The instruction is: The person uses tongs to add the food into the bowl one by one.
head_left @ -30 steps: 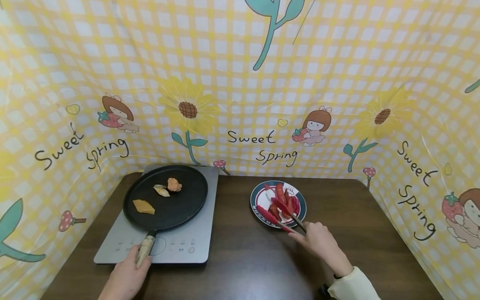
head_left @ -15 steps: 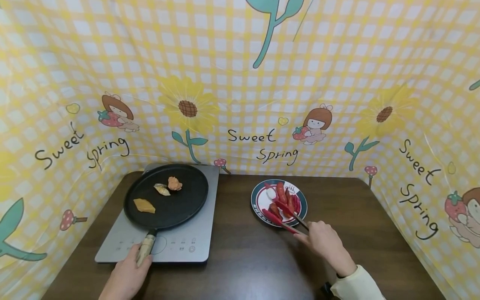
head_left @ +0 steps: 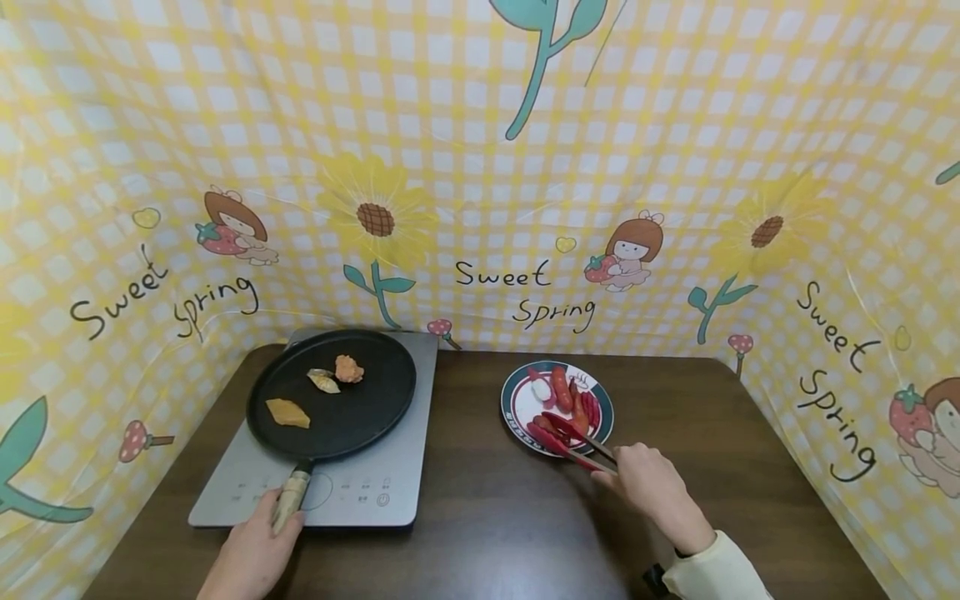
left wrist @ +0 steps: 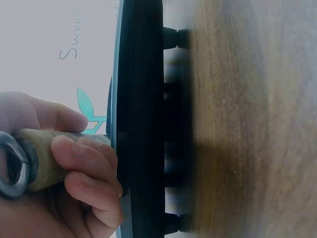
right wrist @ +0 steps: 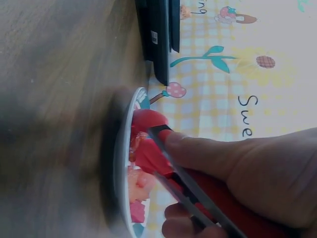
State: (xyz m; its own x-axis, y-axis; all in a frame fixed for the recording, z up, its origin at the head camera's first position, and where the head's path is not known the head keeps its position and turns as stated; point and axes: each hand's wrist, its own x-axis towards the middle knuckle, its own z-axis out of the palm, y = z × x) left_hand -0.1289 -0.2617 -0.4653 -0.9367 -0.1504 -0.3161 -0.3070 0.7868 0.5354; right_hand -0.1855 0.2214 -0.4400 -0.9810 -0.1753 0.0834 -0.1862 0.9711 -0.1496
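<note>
My left hand (head_left: 251, 546) grips the pale handle (head_left: 291, 498) of a flat black pan (head_left: 367, 421); in the left wrist view its fingers curl round the handle (left wrist: 42, 171), near the metal hanging ring. With my right hand (head_left: 652, 492) I hold red-tipped tongs (head_left: 583, 457), thumb on one metal arm. Their tips reach low over the plate (head_left: 513, 419) and sit on both sides of a small brown piece of food (head_left: 553, 428). Beside it on the plate lie a red sausage (head_left: 560, 389), an orange-red piece (head_left: 580, 414) and a red-and-white piece (head_left: 542, 390).
The pan sits on a silver induction cooker (head_left: 397, 492) at left. In the pan are a yellowish slice (head_left: 288, 412), a shell-like piece (head_left: 323, 381) and a lumpy fried piece (head_left: 348, 368). A checked cloth (head_left: 480, 200) surrounds the brown table (head_left: 495, 533).
The tong tips have drawn closer together around the small brown piece at the plate's near side. My right hand has shifted slightly right; my left hand stays on the handle.
</note>
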